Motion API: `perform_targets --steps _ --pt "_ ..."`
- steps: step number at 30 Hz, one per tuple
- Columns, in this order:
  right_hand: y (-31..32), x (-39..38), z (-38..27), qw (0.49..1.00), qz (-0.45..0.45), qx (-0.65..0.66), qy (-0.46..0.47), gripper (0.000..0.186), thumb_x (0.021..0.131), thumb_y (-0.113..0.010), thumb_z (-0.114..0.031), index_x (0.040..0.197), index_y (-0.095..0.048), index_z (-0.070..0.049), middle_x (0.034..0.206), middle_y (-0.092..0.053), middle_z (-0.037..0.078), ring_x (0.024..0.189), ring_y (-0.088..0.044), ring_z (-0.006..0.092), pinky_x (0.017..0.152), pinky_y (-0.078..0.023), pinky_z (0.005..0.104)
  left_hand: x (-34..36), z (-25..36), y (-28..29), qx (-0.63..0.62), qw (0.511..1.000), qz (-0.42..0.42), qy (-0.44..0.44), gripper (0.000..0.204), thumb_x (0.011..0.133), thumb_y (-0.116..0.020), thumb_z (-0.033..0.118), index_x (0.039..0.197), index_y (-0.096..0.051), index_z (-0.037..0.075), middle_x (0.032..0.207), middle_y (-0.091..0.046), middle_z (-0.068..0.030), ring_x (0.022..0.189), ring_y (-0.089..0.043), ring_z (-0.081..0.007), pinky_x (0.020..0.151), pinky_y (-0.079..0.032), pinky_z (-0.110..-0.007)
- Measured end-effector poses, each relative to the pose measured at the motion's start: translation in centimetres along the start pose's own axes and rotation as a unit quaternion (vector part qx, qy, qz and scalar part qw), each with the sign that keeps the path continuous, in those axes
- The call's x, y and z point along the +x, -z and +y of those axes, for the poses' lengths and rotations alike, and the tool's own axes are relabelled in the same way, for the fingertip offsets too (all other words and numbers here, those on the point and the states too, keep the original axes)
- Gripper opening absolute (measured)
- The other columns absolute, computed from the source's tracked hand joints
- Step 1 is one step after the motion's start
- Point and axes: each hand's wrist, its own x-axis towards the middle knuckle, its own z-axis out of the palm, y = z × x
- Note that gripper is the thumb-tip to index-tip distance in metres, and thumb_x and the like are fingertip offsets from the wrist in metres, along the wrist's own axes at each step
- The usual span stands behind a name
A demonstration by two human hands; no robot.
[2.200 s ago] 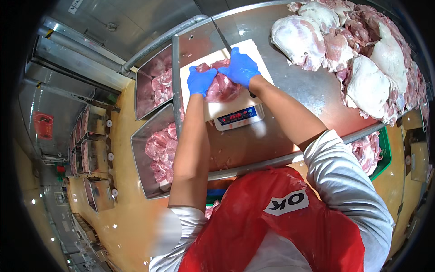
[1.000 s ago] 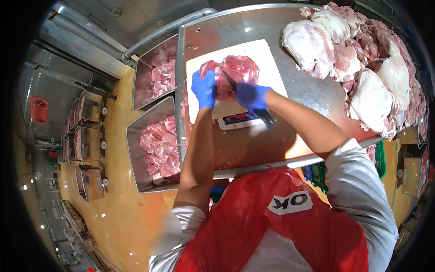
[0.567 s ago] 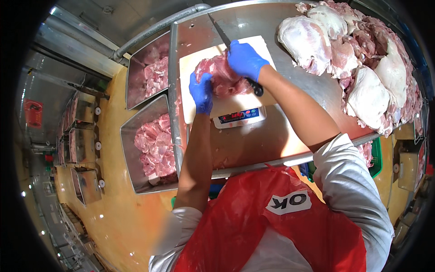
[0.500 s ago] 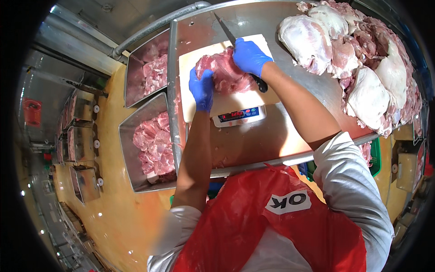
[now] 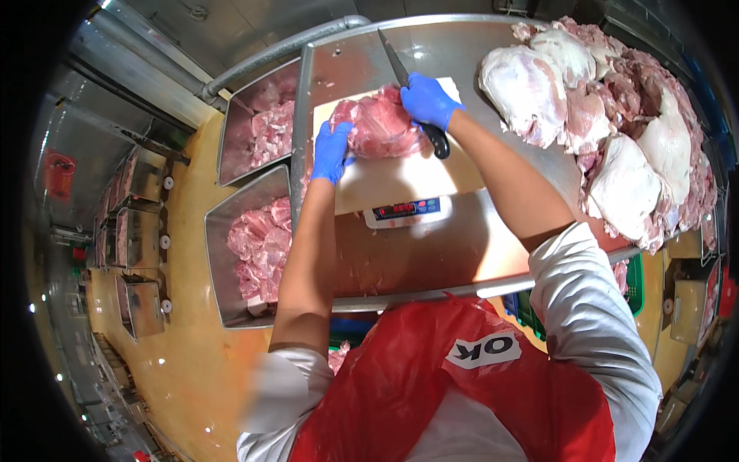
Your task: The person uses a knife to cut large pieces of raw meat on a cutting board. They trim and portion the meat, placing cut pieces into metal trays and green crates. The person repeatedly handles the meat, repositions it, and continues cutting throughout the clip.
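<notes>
A large piece of raw pink meat lies on a pale cutting board. My gloved left hand grips the meat by its left edge, fingers partly hidden against it. In my gloved right hand is a knife: its long blade points away from me, and the black handle sticks out below my palm. That hand is at the meat's upper right edge. Just in front of the board sits a small digital scale with a lit display; the board covers the rest of it.
Big pale-skinned cuts of meat are piled on the right of the steel table. Along its left side stand two metal bins, a far one and a near one, both holding cut meat. A green crate is below right.
My left hand has shifted slightly left and lies lower on the meat's edge. The meat now sits flatter and more spread out. The knife remains in my right hand.
</notes>
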Motion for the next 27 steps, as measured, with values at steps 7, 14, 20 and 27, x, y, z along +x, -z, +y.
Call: perform_targets --steps 7,14,20,27 --pt "-1.8 2.8 -1.1 0.985 0.032 0.172 0.012 0.03 0.095 -0.043 -0.024 0.101 -0.049 0.006 0.075 -0.064 0.026 0.06 -0.066 0.0357 0.065 -0.054 0.0455 2.4 2.0 -3.8 0.385 0.906 0.071 -0.161 0.085 0.067 -0.079 0.04 0.134 -0.044 0.001 0.122 -0.059 -0.0262 0.113 -0.059 -0.0408 0.097 -0.047 -0.042" --pt "-1.5 2.3 -1.5 0.972 -0.068 0.215 -0.058 0.026 0.097 -0.043 -0.024 0.097 -0.048 0.002 0.067 -0.058 0.013 0.048 -0.058 0.0202 0.047 -0.051 0.0364 1.6 -0.7 -0.4 0.112 0.978 -0.036 -0.171 0.077 0.069 -0.084 0.017 0.134 -0.044 0.002 0.13 -0.055 -0.0142 0.119 -0.054 -0.0249 0.1 -0.046 -0.035" --pt "-1.5 3.0 0.1 0.943 -0.123 0.301 -0.073 0.024 0.094 -0.043 -0.021 0.096 -0.051 0.002 0.068 -0.06 0.014 0.051 -0.06 0.0215 0.048 -0.051 0.0364 1.7 -2.5 2.2 0.007 0.98 -0.099 -0.174 0.07 0.076 -0.081 0.016 0.134 -0.043 0.003 0.127 -0.054 -0.0097 0.118 -0.053 -0.021 0.102 -0.043 -0.034" --pt "-1.1 3.2 1.1 0.878 -0.176 0.433 -0.102 0.019 0.097 -0.046 -0.022 0.09 -0.046 -0.005 0.062 -0.049 0.005 0.044 -0.048 0.0155 0.04 -0.046 0.0324 3.1 -3.5 3.4 0.061 0.966 -0.123 -0.22 0.068 0.082 -0.076 0.019 0.137 -0.04 0.004 0.132 -0.052 -0.0106 0.123 -0.049 -0.0216 0.107 -0.039 -0.035"
